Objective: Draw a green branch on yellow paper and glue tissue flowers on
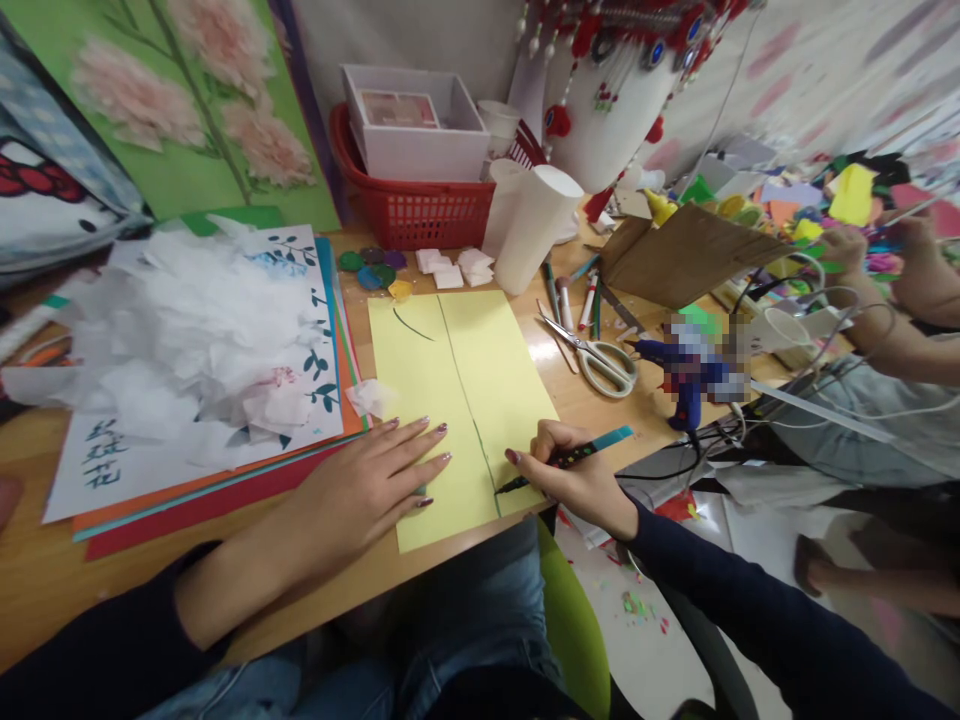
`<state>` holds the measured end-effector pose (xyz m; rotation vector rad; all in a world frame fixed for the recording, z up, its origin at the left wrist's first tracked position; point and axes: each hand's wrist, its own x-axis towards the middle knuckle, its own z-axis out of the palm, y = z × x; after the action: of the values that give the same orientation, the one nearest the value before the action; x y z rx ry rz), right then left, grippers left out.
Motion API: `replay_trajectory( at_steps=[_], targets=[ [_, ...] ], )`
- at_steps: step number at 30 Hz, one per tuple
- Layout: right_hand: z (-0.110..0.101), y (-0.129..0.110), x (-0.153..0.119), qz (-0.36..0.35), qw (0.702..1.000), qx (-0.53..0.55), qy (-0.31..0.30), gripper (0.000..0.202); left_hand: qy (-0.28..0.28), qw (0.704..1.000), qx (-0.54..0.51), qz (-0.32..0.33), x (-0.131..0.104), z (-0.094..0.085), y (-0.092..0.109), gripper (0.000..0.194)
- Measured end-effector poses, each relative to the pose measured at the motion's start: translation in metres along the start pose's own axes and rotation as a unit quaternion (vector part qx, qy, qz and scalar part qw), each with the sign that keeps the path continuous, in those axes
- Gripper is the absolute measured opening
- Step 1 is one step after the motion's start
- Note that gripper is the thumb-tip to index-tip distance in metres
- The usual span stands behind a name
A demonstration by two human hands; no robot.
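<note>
A sheet of yellow paper (495, 350) lies before me on the wooden table. My left hand (382, 475) rests flat on its left part, fingers spread. Between the fingers of my right hand (574, 470) is a marker (581, 447) with a black body and a teal end. Its tip meets the paper near the lower end of a long dark line that runs down the sheet. A short curved stroke is drawn at the upper left. One crumpled piece of pale tissue (369, 398) sits at the sheet's left edge.
White tissue sheets (202, 310) are heaped on stacked papers at left. Behind stands a red basket (420, 212) with a white box. Scissors (589, 350), several pens and a blue glue gun (686, 385) lie to the right. Farther right, another person's arms (885, 290) are visible.
</note>
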<state>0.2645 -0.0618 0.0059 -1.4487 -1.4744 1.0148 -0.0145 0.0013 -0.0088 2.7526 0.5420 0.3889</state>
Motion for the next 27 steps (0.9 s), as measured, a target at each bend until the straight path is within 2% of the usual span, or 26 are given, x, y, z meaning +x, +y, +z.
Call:
replay_trajectory(
  at_steps=[7,27],
  targets=[
    [0.001,-0.003,0.008,0.011,1.0,0.005,0.003,0.043,-0.007,0.999,0.031,0.007,0.001,-0.001,0.002,0.046],
    [0.005,-0.007,0.048,0.014,1.0,0.01,0.003,0.043,-0.009,0.999,0.037,0.007,0.001,0.0,0.0,0.039]
  ],
)
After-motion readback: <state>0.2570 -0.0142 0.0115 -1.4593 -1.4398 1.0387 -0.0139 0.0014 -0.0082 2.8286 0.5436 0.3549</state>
